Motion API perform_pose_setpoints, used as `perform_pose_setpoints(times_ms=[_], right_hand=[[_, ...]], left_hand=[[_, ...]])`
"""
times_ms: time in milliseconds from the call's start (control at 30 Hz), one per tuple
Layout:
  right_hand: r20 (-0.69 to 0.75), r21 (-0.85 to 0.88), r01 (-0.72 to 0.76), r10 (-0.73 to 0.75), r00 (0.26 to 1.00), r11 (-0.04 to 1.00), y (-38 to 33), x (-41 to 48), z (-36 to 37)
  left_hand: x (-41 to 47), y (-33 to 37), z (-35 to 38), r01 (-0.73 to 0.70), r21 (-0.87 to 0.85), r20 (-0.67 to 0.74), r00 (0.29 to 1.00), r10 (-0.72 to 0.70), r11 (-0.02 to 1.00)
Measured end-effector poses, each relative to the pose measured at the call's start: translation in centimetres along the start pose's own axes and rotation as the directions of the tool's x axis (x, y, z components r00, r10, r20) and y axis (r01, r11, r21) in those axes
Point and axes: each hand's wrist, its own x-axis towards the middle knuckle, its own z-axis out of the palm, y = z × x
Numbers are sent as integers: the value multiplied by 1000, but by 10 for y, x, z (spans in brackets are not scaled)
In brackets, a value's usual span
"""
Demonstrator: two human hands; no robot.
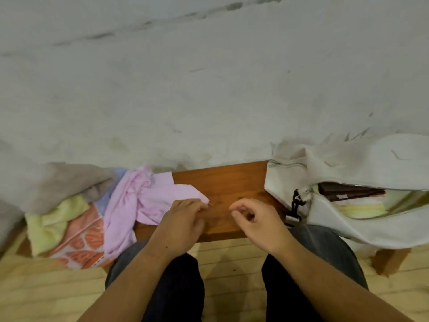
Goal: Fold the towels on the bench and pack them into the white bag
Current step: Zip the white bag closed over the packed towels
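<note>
So, left hand (183, 219) grips the pink towel's (151, 196) corner mid-frame on the bench (220, 180). Right hand (253, 219) sits just beside it, loosely curled, holding nothing. Other towels (69, 228) are heaped lower left, bag (285, 182) gaping at right.

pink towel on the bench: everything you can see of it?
The pink towel is pale pink, soft terry-looking cloth, unfolded and crumpled, bunched at the middle with a flatter flap spread on the wooden bench. It lies left of centre, overlapping the orange patterned towel and a pale blue towel. The left hand pinches its right corner.
</note>
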Motion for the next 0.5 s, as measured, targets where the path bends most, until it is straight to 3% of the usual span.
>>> perform_pose_setpoints(times_ms=[167, 267, 367, 433, 500], right_hand=[[54, -19, -92, 93, 994, 996, -3, 5, 15], [101, -45, -109, 113, 988, 993, -8, 7, 25], [163, -72, -106, 117, 980, 992, -9, 10, 36], [189, -91, -104, 119, 975, 990, -9, 13, 42], [207, -129, -75, 101, 973, 989, -8, 16, 48]], left_hand=[[-5, -79, -3, 352, 163, -6, 935, -356, 922], [-2, -113, -10, 484, 137, 135, 856, -500, 865], [-1, -118, -8, 404, 129, 317, 848, -424, 905], [0, -109, -2, 306, 222, 303, 881, -364, 926], [2, -98, 4, 199, 186, 257, 935, -243, 962]])
